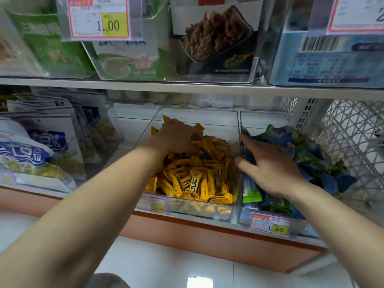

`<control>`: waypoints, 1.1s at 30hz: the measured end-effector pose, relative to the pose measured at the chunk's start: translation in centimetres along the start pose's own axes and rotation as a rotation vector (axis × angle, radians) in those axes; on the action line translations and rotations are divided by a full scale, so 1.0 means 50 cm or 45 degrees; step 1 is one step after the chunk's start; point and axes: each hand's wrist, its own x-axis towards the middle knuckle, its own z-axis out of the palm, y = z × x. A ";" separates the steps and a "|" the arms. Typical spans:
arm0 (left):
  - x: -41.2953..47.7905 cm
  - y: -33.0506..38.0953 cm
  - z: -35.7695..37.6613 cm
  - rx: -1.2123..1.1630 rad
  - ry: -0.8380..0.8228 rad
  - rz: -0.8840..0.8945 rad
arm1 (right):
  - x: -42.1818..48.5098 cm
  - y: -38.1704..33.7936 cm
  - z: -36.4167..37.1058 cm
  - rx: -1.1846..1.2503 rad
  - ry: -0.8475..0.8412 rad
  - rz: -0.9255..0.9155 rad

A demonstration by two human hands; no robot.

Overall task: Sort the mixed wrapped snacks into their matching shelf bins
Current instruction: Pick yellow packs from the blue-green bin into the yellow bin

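Observation:
A clear bin [236, 129] on the lower shelf holds a heap of yellow wrapped snacks [193, 181]. My left hand [176, 137] is deep in this bin, fingers curled round several yellow snacks at the back of the heap. To its right stands a second clear bin [245, 217] filled with blue and green wrapped snacks [307, 154]. My right hand [270, 165] lies on top of that blue-green pile with fingers spread and fairly straight, index finger along the dividing wall, holding nothing that I can see.
Clear bins with large white-blue bags [31, 150] fill the lower shelf's left. A white lattice basket [353, 138] stands at the far right. The upper shelf [187, 86] hangs close above, carrying boxes and a price tag [99, 17]. White floor tiles [187, 267] lie below.

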 end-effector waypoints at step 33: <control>0.016 0.112 0.028 -0.420 -0.429 -0.192 | 0.000 0.012 0.007 0.015 -0.019 -0.034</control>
